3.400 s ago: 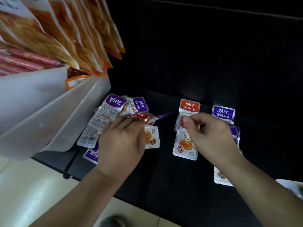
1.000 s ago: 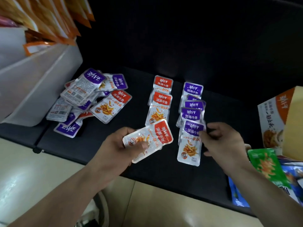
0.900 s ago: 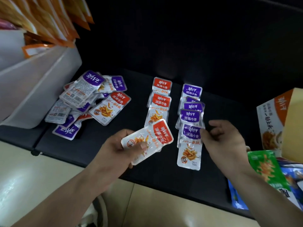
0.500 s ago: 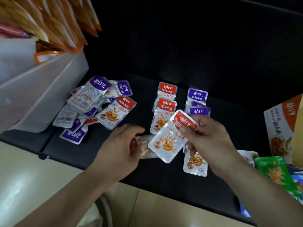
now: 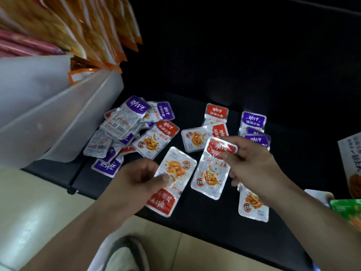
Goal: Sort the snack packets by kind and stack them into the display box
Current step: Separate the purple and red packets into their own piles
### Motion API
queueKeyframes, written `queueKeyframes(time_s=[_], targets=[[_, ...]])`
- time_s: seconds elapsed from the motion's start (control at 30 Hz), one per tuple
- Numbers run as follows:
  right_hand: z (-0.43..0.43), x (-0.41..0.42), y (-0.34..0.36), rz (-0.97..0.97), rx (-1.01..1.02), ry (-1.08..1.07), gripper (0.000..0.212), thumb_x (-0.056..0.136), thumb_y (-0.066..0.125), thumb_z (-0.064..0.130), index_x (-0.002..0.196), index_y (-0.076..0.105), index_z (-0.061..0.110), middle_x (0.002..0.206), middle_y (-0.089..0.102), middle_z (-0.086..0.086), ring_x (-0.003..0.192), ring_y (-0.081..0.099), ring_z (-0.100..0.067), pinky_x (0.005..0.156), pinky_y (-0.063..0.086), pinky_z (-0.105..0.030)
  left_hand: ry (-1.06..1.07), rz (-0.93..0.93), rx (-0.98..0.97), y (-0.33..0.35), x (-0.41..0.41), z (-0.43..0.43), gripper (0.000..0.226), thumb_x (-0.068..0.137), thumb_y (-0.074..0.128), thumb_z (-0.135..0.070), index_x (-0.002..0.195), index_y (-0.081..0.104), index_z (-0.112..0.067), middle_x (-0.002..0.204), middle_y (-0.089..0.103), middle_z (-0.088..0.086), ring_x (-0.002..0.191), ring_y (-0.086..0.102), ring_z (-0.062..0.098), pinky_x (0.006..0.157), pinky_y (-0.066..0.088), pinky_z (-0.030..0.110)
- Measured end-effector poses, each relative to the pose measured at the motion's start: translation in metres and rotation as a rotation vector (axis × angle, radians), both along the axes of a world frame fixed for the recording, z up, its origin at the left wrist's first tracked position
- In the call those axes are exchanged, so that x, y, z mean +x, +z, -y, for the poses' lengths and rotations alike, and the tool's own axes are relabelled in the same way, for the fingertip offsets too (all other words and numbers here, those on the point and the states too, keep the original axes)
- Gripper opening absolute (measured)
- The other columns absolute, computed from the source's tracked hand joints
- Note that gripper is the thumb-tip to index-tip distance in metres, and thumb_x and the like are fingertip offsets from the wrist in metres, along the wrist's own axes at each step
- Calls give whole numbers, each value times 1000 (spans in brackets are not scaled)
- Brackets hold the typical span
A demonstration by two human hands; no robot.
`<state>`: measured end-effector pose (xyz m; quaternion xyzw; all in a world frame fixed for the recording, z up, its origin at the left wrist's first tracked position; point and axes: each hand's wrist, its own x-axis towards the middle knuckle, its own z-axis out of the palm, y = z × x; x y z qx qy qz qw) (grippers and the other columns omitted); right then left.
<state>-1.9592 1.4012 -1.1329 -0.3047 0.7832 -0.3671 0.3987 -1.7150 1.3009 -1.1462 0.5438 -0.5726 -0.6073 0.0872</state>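
A: Hands first. Left hand (image 5: 136,178) pinched a red packet (image 5: 172,180) by its long edge, thumb on top, red end turned toward the person. Right hand (image 5: 252,165) gripped a second red packet (image 5: 212,169) at its red top, pouch hanging down from the fingers.

B: Both clamped on something, then. Did the two held packets touch?

A: Just beside each other, side by side, right one slightly farther out. Could not tell if the edges met.

B: What sat past the right grip?

A: Red row (image 5: 213,126), two packets on the black surface (image 5: 214,218): far one straight, near one skewed sideways, its corner under the held packet's top. Right of that grip was the purple row (image 5: 253,122), overlapping, partly hidden behind the right hand, with one packet's bottom (image 5: 253,202) sticking out below the wrist.

B: And out from the left grip?

A: Loose pile (image 5: 127,130), mixed purple and red, some face down showing barcodes. Beyond the pile stood a white bin (image 5: 58,114) with orange bags (image 5: 93,30) fanned above it.

B: Display box?

A: Printed box (image 5: 349,163) at the frame edge, far right of the right hand, only partly in view. Green packet (image 5: 347,212) below it, near the right forearm. Pale floor (image 5: 29,212) under the left arm.
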Motion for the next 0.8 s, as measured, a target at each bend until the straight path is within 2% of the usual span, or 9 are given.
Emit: queueKeyframes(time_s=[0.1, 0.2, 0.27, 0.33, 0.43, 0.5, 0.57, 0.67, 0.8], targets=[[9, -1, -6, -75, 14, -11, 29, 103, 60, 24, 124, 60, 43, 96, 71, 13, 70, 69, 0, 55, 54, -19, 90, -51, 58, -1, -3, 3, 13, 90, 77, -22, 93, 71, -11, 93, 81, 3, 86, 79, 21, 88, 61, 47], [17, -5, -13, -153, 35, -43, 27, 104, 54, 20, 121, 57, 40, 82, 66, 11, 52, 60, 1, 42, 41, -14, 111, -93, 75, -1, -6, 3, 16, 91, 76, -22, 99, 72, -8, 96, 81, 2, 91, 79, 20, 88, 60, 46], [23, -8, -15, -177, 63, -54, 23, 104, 51, 20, 121, 56, 35, 87, 65, 9, 58, 59, -4, 43, 40, -16, 91, -97, 56, -1, -9, 2, 16, 91, 76, -22, 98, 71, -8, 94, 81, 0, 90, 79, 18, 84, 61, 39], [28, -11, -17, -195, 91, -58, 22, 104, 50, 19, 121, 56, 31, 89, 64, 8, 65, 58, -6, 47, 38, -18, 105, -108, 55, -2, -11, 2, 14, 92, 75, -21, 99, 71, -9, 94, 81, 1, 90, 79, 18, 86, 61, 41], [33, -10, -10, -196, 52, -98, 20, 101, 52, 15, 115, 61, 27, 89, 67, 2, 69, 63, -15, 54, 45, -27, 161, -156, 84, -6, -11, 2, 3, 94, 72, -18, 96, 74, -17, 100, 81, 1, 95, 78, 23, 95, 58, 54], [37, -3, -3, -143, -15, -108, 20, 100, 54, 12, 108, 63, 27, 90, 70, 1, 72, 68, -17, 51, 52, -28, 241, -181, 71, -6, -11, 2, 17, 95, 71, -18, 84, 76, -30, 98, 81, -2, 94, 78, 23, 92, 59, 54], [43, 11, 1, -32, -71, -123, 18, 100, 57, 11, 102, 63, 27, 93, 72, 1, 74, 71, -17, 47, 52, -20, 320, -197, 60, -4, -11, 4, 26, 94, 72, -20, 75, 75, -37, 96, 81, -3, 92, 78, 24, 88, 61, 53], [55, 28, -4, -32, -72, -28, 15, 101, 58, 20, 102, 58, 35, 99, 68, 6, 79, 70, -15, 54, 57, -29, 360, -229, 65, -2, -10, 9, 19, 93, 72, -21, 78, 76, -31, 100, 81, 0, 95, 77, 27, 93, 59, 54], [59, 36, -12, -24, 11, 156, 13, 102, 56, 24, 96, 54, 36, 98, 67, 6, 81, 66, -9, 59, 49, -26, 376, -246, 64, -3, -6, 12, 19, 95, 71, -18, 78, 75, -25, 101, 81, 4, 95, 77, 29, 91, 58, 52]])
